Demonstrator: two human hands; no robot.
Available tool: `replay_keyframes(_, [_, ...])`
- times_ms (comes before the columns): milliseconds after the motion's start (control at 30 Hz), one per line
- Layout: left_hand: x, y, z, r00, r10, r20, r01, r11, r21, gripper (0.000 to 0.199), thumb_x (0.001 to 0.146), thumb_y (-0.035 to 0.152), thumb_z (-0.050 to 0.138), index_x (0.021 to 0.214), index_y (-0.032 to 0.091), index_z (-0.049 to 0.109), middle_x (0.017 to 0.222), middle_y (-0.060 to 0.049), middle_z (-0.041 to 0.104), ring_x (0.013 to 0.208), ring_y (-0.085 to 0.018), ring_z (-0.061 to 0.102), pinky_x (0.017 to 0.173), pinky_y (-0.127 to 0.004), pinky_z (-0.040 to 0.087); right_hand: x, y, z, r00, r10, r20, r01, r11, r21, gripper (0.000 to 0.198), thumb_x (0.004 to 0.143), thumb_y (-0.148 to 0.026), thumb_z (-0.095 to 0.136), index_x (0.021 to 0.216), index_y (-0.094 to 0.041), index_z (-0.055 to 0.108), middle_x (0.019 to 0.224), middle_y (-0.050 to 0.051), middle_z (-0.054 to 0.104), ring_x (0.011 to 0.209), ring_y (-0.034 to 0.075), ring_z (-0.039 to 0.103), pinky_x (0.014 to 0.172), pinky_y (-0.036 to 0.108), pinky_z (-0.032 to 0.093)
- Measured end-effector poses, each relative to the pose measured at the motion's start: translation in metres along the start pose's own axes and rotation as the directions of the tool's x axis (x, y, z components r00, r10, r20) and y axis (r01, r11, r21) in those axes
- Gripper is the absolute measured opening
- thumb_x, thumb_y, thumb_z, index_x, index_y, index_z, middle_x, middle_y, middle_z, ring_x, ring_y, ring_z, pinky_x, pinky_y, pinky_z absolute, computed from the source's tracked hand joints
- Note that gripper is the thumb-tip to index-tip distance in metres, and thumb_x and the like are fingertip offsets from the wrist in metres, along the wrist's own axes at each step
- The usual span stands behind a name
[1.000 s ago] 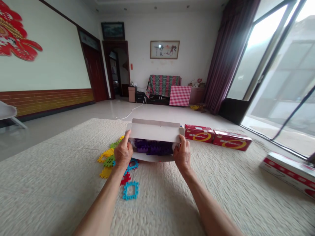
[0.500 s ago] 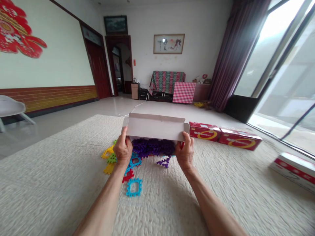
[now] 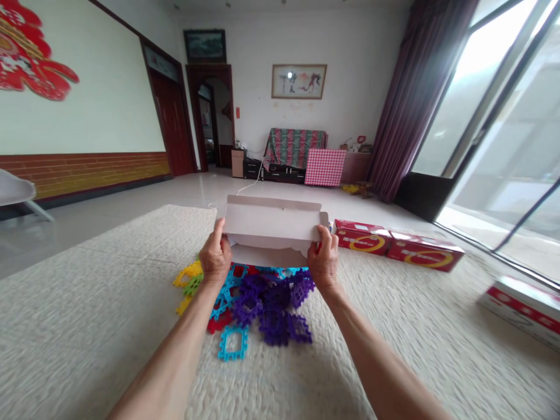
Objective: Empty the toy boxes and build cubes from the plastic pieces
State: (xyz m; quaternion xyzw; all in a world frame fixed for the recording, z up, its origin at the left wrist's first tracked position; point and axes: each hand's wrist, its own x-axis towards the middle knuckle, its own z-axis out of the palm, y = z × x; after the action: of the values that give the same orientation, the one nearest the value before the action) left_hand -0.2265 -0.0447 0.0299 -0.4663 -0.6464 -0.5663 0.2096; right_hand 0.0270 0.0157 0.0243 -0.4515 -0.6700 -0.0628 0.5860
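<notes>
Both my hands grip an opened cardboard box (image 3: pixel 271 224), tilted with its mouth toward me and its pale flap raised. My left hand (image 3: pixel 216 256) is closed on the left end, and my right hand (image 3: pixel 324 256) is closed on the right end. The inner wall that shows is bare. Below the box's mouth lies a loose heap of purple toothed plastic building pieces (image 3: pixel 273 309). Blue pieces (image 3: pixel 233 343), yellow pieces (image 3: pixel 189 272), a green piece (image 3: pixel 193 286) and red pieces (image 3: pixel 220 322) lie around the heap's left side, partly hidden by my left hand and forearm.
A cream textured rug (image 3: pixel 131 303) lies under the pieces. Two red boxes (image 3: pixel 363 238) stand end to end at the right, and a red and white box (image 3: pixel 520 309) lies nearer the window. A white chair (image 3: pixel 17 189) stands far left.
The purple pieces that filled the box's mouth have dropped out onto the rug, over part of the other pieces. My hands and the box have shifted slightly left.
</notes>
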Motion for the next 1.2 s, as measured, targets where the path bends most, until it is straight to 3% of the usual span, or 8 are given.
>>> replay_keyframes(267, [0.017, 0.028, -0.010, 0.977, 0.034, 0.212, -0.047, 0.997, 0.058, 0.059, 0.080, 0.010, 0.051, 0.137, 0.022, 0.052, 0.118, -0.007, 0.069, 0.097, -0.022, 0.067, 0.089, -0.031, 0.049, 0.015, 0.008, -0.022, 0.998, 0.033, 0.052, -0.031, 0.999, -0.026, 0.051, 0.077, -0.012, 0.045, 0.127, -0.024, 0.047, 0.108, 0.010, 0.053, 0.099, 0.026, 0.055, 0.084, 0.044, 0.050])
replay_keyframes(467, [0.001, 0.086, -0.023, 0.900, 0.048, 0.434, -0.085, 0.994, 0.066, 0.065, 0.076, 0.010, 0.052, 0.139, 0.023, 0.049, 0.115, -0.007, 0.070, 0.094, -0.024, 0.068, 0.084, -0.031, 0.051, 0.024, 0.024, -0.099, 0.995, 0.083, 0.058, -0.078, 0.994, -0.075, 0.064, 0.071, -0.018, 0.051, 0.135, -0.019, 0.043, 0.115, 0.013, 0.058, 0.101, 0.027, 0.055, 0.087, 0.044, 0.047])
replay_keyframes(600, [-0.024, 0.121, -0.026, 0.829, 0.053, 0.557, -0.134, 0.985, 0.105, 0.071, 0.074, 0.012, 0.053, 0.144, 0.019, 0.042, 0.091, -0.008, 0.074, 0.082, -0.025, 0.069, 0.077, -0.030, 0.051, 0.014, 0.035, -0.155, 0.938, 0.334, 0.093, -0.314, 0.932, -0.184, 0.081, 0.069, -0.026, 0.057, 0.145, -0.017, 0.031, 0.096, 0.010, 0.065, 0.075, 0.023, 0.059, 0.070, 0.039, 0.048])
replay_keyframes(667, [-0.040, 0.132, -0.028, 0.807, 0.048, 0.589, -0.141, 0.984, 0.112, 0.074, 0.074, 0.014, 0.052, 0.147, 0.014, 0.036, 0.082, -0.008, 0.073, 0.079, -0.025, 0.069, 0.076, -0.031, 0.050, 0.005, 0.042, -0.179, 0.902, 0.410, 0.132, -0.369, 0.893, -0.257, 0.075, 0.069, -0.031, 0.058, 0.140, -0.017, 0.039, 0.089, 0.008, 0.066, 0.069, 0.022, 0.057, 0.066, 0.036, 0.045])
replay_keyframes(767, [-0.063, 0.142, -0.032, 0.790, 0.010, 0.614, -0.084, 0.992, 0.092, 0.073, 0.075, 0.018, 0.052, 0.145, 0.008, 0.036, 0.084, -0.011, 0.072, 0.083, -0.026, 0.068, 0.078, -0.032, 0.049, -0.011, 0.052, -0.206, 0.867, 0.431, 0.249, -0.338, 0.877, -0.342, 0.042, 0.069, -0.033, 0.055, 0.108, -0.020, 0.063, 0.078, 0.005, 0.065, 0.067, 0.020, 0.055, 0.063, 0.032, 0.042])
replay_keyframes(900, [-0.086, 0.144, -0.037, 0.746, -0.020, 0.665, 0.003, 1.000, 0.026, 0.041, 0.078, 0.024, 0.050, 0.115, 0.014, 0.065, 0.084, -0.011, 0.073, 0.083, -0.024, 0.067, 0.075, -0.029, 0.046, -0.029, 0.059, -0.228, 0.828, 0.461, 0.320, -0.363, 0.875, -0.320, 0.020, 0.067, -0.031, 0.053, 0.078, -0.022, 0.067, 0.063, 0.001, 0.059, 0.061, 0.017, 0.052, 0.055, 0.028, 0.038])
replay_keyframes(1033, [-0.096, 0.139, -0.038, 0.731, -0.031, 0.682, 0.112, 0.991, -0.075, 0.030, 0.085, 0.031, 0.045, 0.081, 0.022, 0.073, 0.078, -0.007, 0.074, 0.080, -0.021, 0.066, 0.071, -0.026, 0.044, -0.040, 0.057, -0.237, 0.785, 0.500, 0.365, -0.490, 0.862, -0.127, 0.028, 0.070, -0.034, 0.050, 0.084, -0.021, 0.070, 0.064, 0.001, 0.061, 0.061, 0.018, 0.054, 0.054, 0.026, 0.038])
replay_keyframes(1200, [-0.099, 0.128, -0.031, 0.752, -0.113, 0.649, 0.316, 0.926, -0.205, 0.028, 0.082, 0.033, 0.051, 0.091, 0.024, 0.076, 0.102, -0.006, 0.075, 0.105, -0.024, 0.064, 0.089, -0.031, 0.047, -0.051, 0.056, -0.240, 0.748, 0.563, 0.353, -0.628, 0.772, 0.101, 0.044, 0.072, -0.040, 0.051, 0.107, -0.020, 0.068, 0.085, 0.003, 0.069, 0.077, 0.021, 0.062, 0.063, 0.029, 0.046])
